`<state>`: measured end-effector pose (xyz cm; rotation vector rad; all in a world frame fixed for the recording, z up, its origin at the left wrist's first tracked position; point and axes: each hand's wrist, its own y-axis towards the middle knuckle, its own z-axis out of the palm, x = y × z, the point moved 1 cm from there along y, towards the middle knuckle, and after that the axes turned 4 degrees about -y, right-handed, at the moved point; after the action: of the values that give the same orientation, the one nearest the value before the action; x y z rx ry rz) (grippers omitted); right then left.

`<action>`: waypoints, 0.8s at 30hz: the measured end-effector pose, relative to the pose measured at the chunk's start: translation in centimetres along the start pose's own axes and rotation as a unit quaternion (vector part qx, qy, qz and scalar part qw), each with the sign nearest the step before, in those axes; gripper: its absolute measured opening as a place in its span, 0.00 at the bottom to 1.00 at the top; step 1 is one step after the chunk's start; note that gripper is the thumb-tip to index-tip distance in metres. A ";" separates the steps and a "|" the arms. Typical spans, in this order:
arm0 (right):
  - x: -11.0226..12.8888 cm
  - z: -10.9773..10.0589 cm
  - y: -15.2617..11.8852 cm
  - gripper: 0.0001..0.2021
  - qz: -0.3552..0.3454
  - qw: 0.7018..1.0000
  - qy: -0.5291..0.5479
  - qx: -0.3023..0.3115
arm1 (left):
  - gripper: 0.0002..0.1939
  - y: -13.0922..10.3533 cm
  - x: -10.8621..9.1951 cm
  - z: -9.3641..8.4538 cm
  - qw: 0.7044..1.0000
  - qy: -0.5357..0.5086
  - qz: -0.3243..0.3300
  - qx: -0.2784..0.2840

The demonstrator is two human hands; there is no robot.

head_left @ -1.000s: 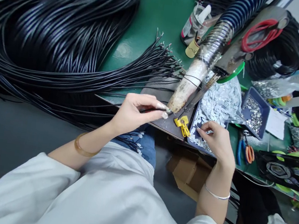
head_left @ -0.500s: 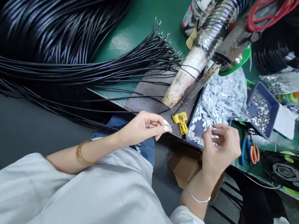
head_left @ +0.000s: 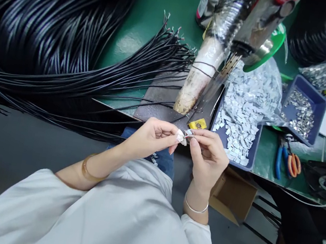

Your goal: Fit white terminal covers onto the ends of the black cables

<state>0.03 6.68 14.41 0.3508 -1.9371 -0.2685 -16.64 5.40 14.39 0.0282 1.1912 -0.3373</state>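
Note:
My left hand [head_left: 159, 137] pinches a cable end with a small white piece [head_left: 181, 136] at the fingertips. Close against it, my right hand [head_left: 209, 152] holds a small pale chip [head_left: 190, 132] between thumb and fingers. The fingertips of both hands nearly meet at the table's front edge. Just behind them lies a yellow tool [head_left: 197, 124], partly hidden by my right hand. Black cables [head_left: 96, 76] run in from the left. Right of the tool, a blue tray [head_left: 254, 151] holds many pale chips.
A dirty white nozzle [head_left: 197, 70] slants down over the dark plate [head_left: 149, 110]. Farther right are a tray of metal parts [head_left: 318, 119], blue-handled pliers [head_left: 279, 160] and orange-handled scissors [head_left: 294, 164]. An open cardboard box [head_left: 234, 192] stands below the table edge.
My right hand has moved left from the chip tray to my left hand, with a pale chip now at its fingertips. The camera view has shifted slightly.

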 end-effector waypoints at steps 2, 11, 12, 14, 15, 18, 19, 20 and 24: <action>-0.2 0.2 0.1 0.04 0.009 0.999 0.027 0.019 | 0.16 0.0 -0.1 0.0 1.000 0.006 0.001 0.007; -0.5 0.2 0.2 0.05 0.027 0.995 0.082 0.058 | 0.16 0.0 -0.2 -0.1 1.000 0.015 -0.007 0.007; -0.6 0.2 0.2 0.05 0.026 0.995 0.079 0.057 | 0.16 0.0 -0.2 -0.1 1.000 0.012 -0.010 0.010; -0.6 0.2 0.2 0.05 0.021 0.996 0.071 0.055 | 0.17 0.0 -0.2 -0.1 1.000 0.007 -0.018 0.019; -0.6 0.1 0.3 0.05 0.016 0.996 0.067 0.055 | 0.17 0.0 -0.3 -0.1 0.999 0.002 -0.023 0.025; -0.4 -0.1 0.2 0.07 -0.020 0.998 0.041 0.051 | 0.16 0.0 -0.4 -0.1 0.998 -0.016 -0.045 0.044; -0.3 -0.1 0.1 0.08 -0.038 0.998 0.021 0.050 | 0.16 0.0 -0.4 -0.2 0.997 -0.021 -0.057 0.048; -0.2 -0.2 -0.1 0.09 -0.060 0.997 -0.005 0.048 | 0.16 0.1 -0.4 -0.2 0.996 -0.024 -0.070 0.052; 0.5 -0.5 -0.8 0.16 -0.162 0.977 -0.136 0.024 | 0.18 0.2 -0.4 -0.4 0.990 -0.036 -0.112 0.084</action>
<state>0.38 5.73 14.72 0.6935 -2.1528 -0.5056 -17.05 5.76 14.62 0.0277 1.0936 -0.6306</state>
